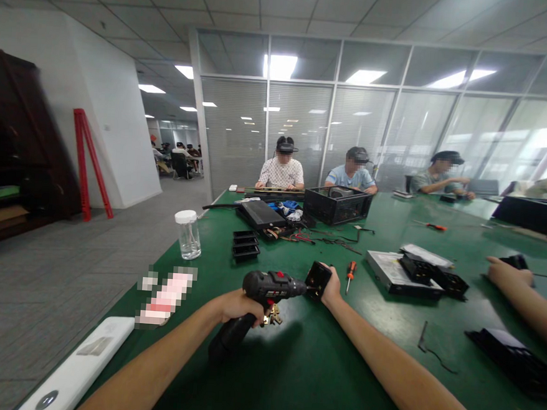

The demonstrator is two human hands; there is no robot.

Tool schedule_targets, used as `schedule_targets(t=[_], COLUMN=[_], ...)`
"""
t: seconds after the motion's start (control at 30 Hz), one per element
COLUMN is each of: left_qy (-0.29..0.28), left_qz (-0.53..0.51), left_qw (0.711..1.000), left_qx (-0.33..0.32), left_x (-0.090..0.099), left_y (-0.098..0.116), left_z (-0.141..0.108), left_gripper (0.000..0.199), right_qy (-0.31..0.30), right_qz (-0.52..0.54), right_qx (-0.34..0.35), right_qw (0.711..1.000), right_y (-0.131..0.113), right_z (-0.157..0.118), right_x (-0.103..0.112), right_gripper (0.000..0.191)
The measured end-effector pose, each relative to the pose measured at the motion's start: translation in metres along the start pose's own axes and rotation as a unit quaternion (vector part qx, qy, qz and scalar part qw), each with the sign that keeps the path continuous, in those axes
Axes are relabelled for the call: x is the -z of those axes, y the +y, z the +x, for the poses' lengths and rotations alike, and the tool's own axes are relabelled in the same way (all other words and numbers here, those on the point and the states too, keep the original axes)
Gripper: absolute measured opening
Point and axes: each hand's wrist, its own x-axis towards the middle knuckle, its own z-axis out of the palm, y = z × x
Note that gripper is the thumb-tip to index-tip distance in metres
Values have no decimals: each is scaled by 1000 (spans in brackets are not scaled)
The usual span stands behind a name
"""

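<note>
My left hand (241, 307) is wrapped round the grip of a black cordless drill (272, 284), whose chuck points right. In my right hand (331, 286) is a small black box-like part (317, 279), tilted up toward the drill. The bit's tip meets or nearly meets the face of this part; I cannot tell whether it touches a screw. Below the drill, several brass-coloured metal pieces (274, 315) lie on the green table (289, 381). An orange-handled screwdriver (351, 274) rests just right of my right hand.
A clear jar (188, 235) with a white lid stands at the left edge, near stacked black trays (245, 247). Farther back are a black computer case (336, 204) and cables. A silver drive-like box (402, 273) lies right. A co-worker's hand (510, 271) is at far right.
</note>
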Motion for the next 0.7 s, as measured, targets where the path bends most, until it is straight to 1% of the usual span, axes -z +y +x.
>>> schedule_targets(t=[0.1,0.27,0.4,0.5,0.6,0.7], left_qy=[2,0,6,-2,0,5], left_qz=[-5,-6,6,9,10,11], left_qw=[1000,1000,1000,1000,1000,1000], left_qx=[3,1,-6,-18,-5,-3], left_x=[0,0,0,0,0,1], left_y=[-1,-3,-1,-1,-1,-1], left_z=[0,1,0,0,0,-1], left_gripper=[15,17,13,11,13,15], right_qy=[9,11,15,7,-1,7], right_qz=[4,3,-7,-8,-6,-2], right_qx=[-19,-22,-24,-24,-29,-29], right_qw=[1000,1000,1000,1000,1000,1000], right_y=[-2,-4,-6,-7,-6,-5], right_z=[-1,-3,-4,-5,-4,-3], right_x=[-1,-3,-5,-5,-5,-3], right_gripper=[22,22,22,22,22,22])
